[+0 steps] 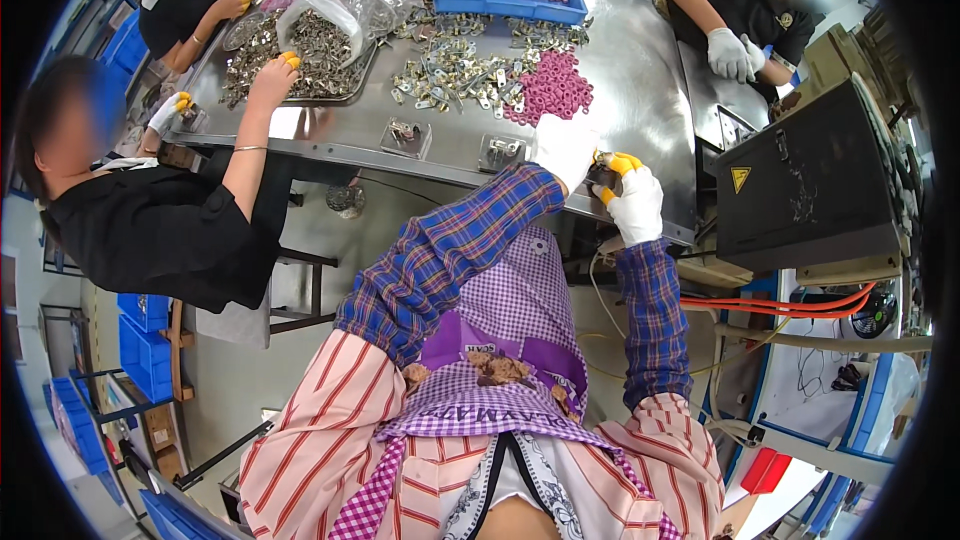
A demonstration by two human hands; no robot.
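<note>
Both my hands meet at the table's near edge, in white gloves with yellow fingertip covers. My left hand (568, 149) is closed, its fingers bent toward a small dark fixture (600, 176). Against the fixture's other side, my right hand (637, 202) has its thumb and fingers pinched together. Whatever lies between the fingertips is too small and covered to name. Beyond my left hand is a heap of pink rings (550, 88), touching a spread of small silvery metal brackets (450, 80). Left of my left hand sits a small clear-based fixture (502, 152).
A second small fixture (405, 137) stands farther left on the steel table (640, 60). At the back is a blue tray (438, 2) of pink-and-metal parts in rows. Co-workers sit left and right. A black machine box (808, 180) stands at the right.
</note>
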